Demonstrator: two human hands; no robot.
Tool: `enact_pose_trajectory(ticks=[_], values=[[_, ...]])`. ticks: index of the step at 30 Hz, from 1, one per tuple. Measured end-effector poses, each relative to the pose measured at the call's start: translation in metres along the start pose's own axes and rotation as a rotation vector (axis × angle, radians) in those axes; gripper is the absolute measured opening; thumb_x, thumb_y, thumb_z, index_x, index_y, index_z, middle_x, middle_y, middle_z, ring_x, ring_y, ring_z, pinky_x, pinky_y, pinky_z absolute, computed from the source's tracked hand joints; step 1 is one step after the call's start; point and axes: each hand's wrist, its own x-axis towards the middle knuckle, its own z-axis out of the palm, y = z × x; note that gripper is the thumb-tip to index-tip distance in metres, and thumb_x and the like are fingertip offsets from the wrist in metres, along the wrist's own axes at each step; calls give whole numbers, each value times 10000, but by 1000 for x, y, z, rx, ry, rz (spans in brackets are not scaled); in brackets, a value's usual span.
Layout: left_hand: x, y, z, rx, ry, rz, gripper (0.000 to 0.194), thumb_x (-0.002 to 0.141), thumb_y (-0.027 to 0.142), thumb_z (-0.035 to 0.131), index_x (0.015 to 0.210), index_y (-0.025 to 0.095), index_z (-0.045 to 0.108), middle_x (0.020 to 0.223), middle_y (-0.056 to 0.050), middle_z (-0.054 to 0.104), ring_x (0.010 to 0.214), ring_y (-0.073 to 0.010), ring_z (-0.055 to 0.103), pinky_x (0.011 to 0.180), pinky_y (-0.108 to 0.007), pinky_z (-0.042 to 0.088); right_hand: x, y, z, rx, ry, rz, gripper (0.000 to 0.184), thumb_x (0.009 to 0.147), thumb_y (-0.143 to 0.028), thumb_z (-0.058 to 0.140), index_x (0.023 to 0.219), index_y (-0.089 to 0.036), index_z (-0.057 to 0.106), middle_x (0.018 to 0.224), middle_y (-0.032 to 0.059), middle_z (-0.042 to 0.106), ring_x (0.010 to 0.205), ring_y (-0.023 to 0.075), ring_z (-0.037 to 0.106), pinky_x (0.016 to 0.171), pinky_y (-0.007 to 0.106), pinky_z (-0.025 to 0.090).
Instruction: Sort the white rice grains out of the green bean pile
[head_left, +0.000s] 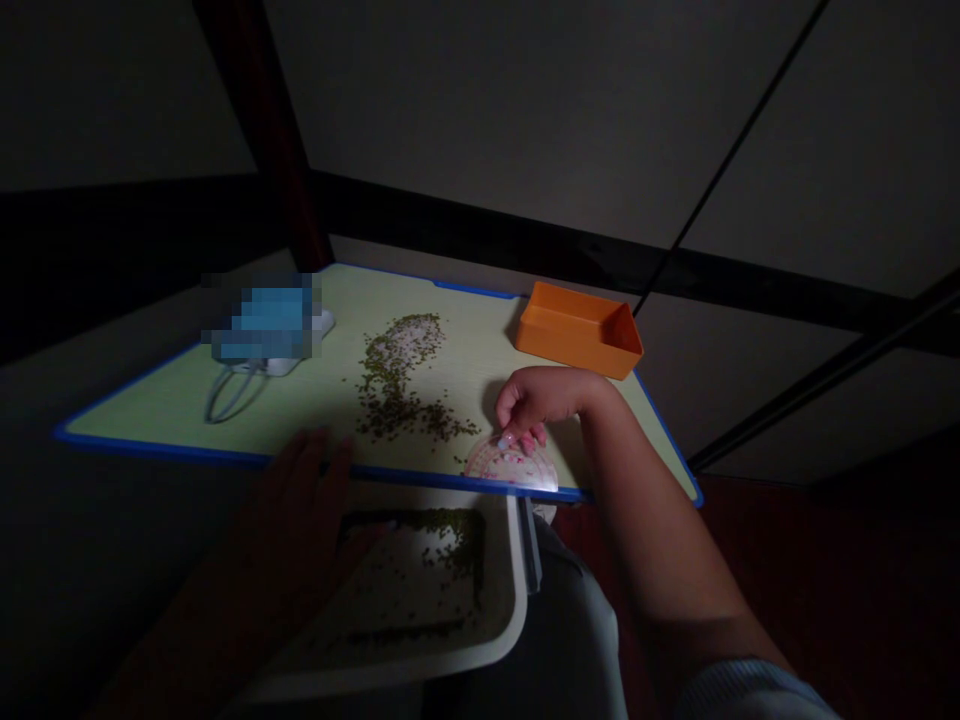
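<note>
My right hand [536,400] reaches over the front of a pale green table with its fingers bent together. It is low over a round, pink-patterned piece [517,466] at the front edge, and what the fingers hold, if anything, is too small to make out. My left hand [304,500], in deep shadow, has its fingers stretched apart near the table's front edge, the thumb over a white tray [517,590]. Small green beans or seeds [457,540] lie in the tray. More of them [390,405] are scattered on the tabletop, with a whitish patch among them towards the back.
An orange open box [574,335] stands at the back right of the table [480,330]. On the left lies a phone-like device, blurred out, with a white cable [225,395]. Blue trim edges the tabletop, and a cabinet-like wall rises behind. My legs are below.
</note>
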Motion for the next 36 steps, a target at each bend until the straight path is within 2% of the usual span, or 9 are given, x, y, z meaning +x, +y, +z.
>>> enact_pose_trajectory(ticks=[4, 10, 14, 25, 29, 31, 36], values=[[-1, 0, 1, -22, -15, -28, 816, 749, 634, 387, 1302, 34, 369, 1348, -287, 424, 1317, -392, 357, 1038, -516, 374, -3, 2, -3, 6, 104, -9, 111, 729, -237, 640, 705, -133, 607, 563, -18, 639, 519, 77, 580, 560, 221, 447], [1, 2, -4, -33, -39, -49, 803, 759, 638, 350, 1294, 40, 384, 1352, -282, 438, 1317, -382, 364, 1022, -526, 391, -1, -1, 0, -64, 224, -27, 67, 755, -170, 583, 702, -136, 605, 551, -17, 631, 498, 67, 545, 540, 211, 428], [2, 2, -5, -31, -50, -49, 811, 743, 641, 379, 1284, 36, 398, 1350, -287, 438, 1307, -389, 378, 1025, -521, 392, 0, -6, 3, -87, 196, -31, 83, 769, -169, 580, 692, -143, 595, 534, -29, 618, 510, 67, 555, 549, 208, 426], [3, 3, -5, -9, -23, -21, 801, 767, 637, 324, 1287, 31, 383, 1336, -294, 441, 1301, -393, 384, 1014, -521, 403, 4, -7, 7, -62, 95, -20, 71, 762, -112, 555, 706, -139, 589, 514, -45, 601, 497, 65, 555, 543, 201, 426], [1, 2, -3, -3, -3, -28, 810, 765, 636, 335, 1296, 25, 371, 1330, -294, 443, 1296, -399, 387, 1016, -520, 400, 2, -5, 5, -38, 60, -39, 74, 768, -164, 583, 699, -138, 586, 526, -38, 609, 502, 68, 556, 548, 210, 425], [1, 2, -2, -13, -4, -20, 813, 762, 631, 350, 1299, 20, 366, 1336, -299, 433, 1303, -400, 376, 1024, -522, 391, -2, -3, 1, -35, 91, -48, 88, 764, -197, 603, 701, -137, 591, 545, -31, 618, 517, 68, 560, 547, 208, 418], [1, 1, -3, -18, -9, -29, 831, 743, 639, 392, 1305, 28, 366, 1356, -298, 414, 1319, -397, 355, 1042, -515, 373, -11, 2, -6, -91, 266, 0, 84, 753, -205, 612, 705, -136, 609, 573, -17, 625, 517, 61, 526, 525, 199, 397]])
